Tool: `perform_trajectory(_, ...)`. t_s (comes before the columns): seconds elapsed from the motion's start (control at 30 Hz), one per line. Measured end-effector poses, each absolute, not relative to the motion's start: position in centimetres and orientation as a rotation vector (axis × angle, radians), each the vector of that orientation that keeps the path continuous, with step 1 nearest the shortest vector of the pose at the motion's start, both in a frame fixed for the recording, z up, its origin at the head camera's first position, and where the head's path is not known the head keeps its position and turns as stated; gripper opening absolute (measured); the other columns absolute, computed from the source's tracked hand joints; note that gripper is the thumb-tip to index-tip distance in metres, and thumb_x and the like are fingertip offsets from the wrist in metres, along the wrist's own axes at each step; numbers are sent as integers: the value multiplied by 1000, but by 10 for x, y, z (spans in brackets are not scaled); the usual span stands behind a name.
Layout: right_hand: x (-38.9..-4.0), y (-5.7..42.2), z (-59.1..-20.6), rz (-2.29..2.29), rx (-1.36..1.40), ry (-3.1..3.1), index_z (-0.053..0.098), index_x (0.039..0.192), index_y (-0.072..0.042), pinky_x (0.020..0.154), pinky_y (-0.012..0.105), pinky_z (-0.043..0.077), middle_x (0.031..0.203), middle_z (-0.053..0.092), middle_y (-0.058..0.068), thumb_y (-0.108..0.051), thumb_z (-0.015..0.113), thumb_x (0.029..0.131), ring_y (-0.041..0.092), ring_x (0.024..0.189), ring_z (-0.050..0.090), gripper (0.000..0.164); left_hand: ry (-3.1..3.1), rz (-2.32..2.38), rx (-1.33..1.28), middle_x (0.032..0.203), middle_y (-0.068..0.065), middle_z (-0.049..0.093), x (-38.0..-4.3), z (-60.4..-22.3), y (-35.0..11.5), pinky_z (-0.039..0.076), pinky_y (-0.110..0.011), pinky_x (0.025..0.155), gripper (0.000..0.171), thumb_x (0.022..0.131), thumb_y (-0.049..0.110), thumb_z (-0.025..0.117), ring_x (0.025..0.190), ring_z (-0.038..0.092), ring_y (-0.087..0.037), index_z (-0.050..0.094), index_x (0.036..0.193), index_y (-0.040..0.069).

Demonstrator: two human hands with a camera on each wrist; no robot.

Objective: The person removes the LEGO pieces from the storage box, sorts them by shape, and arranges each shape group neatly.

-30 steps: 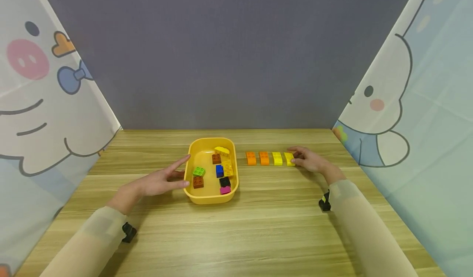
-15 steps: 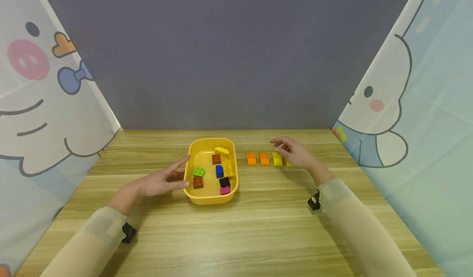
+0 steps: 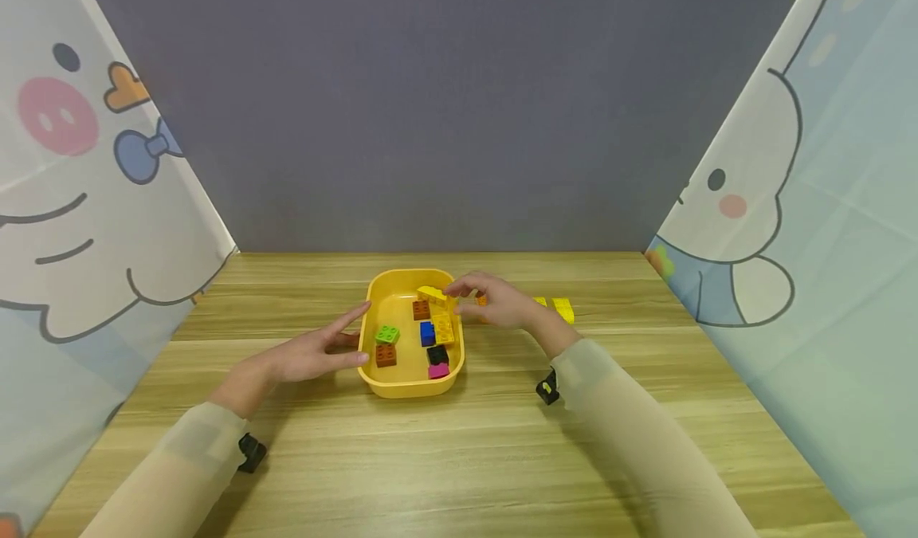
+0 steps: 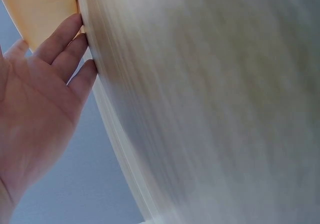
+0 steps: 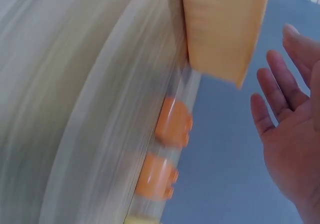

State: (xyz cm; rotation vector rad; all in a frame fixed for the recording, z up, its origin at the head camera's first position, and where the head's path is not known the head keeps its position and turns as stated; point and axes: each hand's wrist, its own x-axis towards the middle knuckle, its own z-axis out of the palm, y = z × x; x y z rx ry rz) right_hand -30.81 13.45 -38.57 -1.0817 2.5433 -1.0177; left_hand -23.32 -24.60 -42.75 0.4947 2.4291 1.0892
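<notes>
Fingers apart, the left hand (image 3: pixel 310 355) touches the tray (image 3: pixel 412 390) at nine o'clock; the right hand (image 3: pixel 504 305), likewise, at two, likely seeks a brick (image 3: pixel 432 294), needing a pinch.

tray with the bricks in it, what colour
The tray is yellow, best seen in the head view.

On the table (image 3: pixel 430 474), a tray (image 3: pixel 412 390) holds bricks (image 3: pixel 386 355), with the left hand (image 3: pixel 311 355) at its left side and the right hand (image 3: pixel 498 303) near its right rim. To the tray's right lies a brick row (image 3: pixel 562 310) (partly behind that hand); a panel (image 3: pixel 445 107) stands behind the table.
</notes>
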Motion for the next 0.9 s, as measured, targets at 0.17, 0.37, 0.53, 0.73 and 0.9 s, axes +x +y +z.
perform_trajectory(0.17, -306, 112, -390, -818, -1124, 2539, 64, 135, -20, 125, 60, 14, 139, 59, -10, -34, 72, 96, 24, 138, 46, 42, 2437, 1068, 504, 159, -17, 42, -232, -427, -245, 40, -63, 112, 90, 96, 58, 63, 146, 41, -39, 2, 161, 49)
perform_trajectory(0.37, -307, 97, -394, -474, -1191, 2597, 65, 134, -26, 123, 60, 9, 137, 63, -14, -37, 74, 91, 16, 136, 50, 45, 2418, 1077, 524, 159, -20, 40, -231, -427, -245, 41, -63, 111, 90, 97, 55, 63, 146, 41, -41, 1, 162, 46)
perform_trajectory(0.53, -306, 85, -392, -320, -1180, 2586, 62, 139, -29, 123, 60, 6, 142, 60, -14, -33, 75, 88, 15, 139, 49, 53, 2417, 1086, 531, 159, -20, 41, -231, -428, -245, 41, -63, 111, 89, 97, 55, 62, 145, 41, -41, 1, 161, 47)
perform_trajectory(0.73, -304, 75, -395, -330, -1100, 2537, 53, 147, -37, 123, 65, -2, 151, 52, -15, -24, 71, 89, 17, 145, 43, 63, 2424, 1078, 528, 159, -19, 41, -231, -428, -246, 40, -63, 112, 90, 97, 56, 62, 145, 41, -41, 0, 162, 46)
perform_trajectory(0.9, -302, 72, -399, -400, -1050, 2545, 52, 147, -39, 123, 66, -1, 152, 51, -14, -17, 69, 91, 17, 145, 44, 63, 2429, 1074, 524, 159, -18, 42, -232, -427, -246, 39, -63, 112, 91, 97, 58, 62, 145, 42, -39, 0, 162, 45)
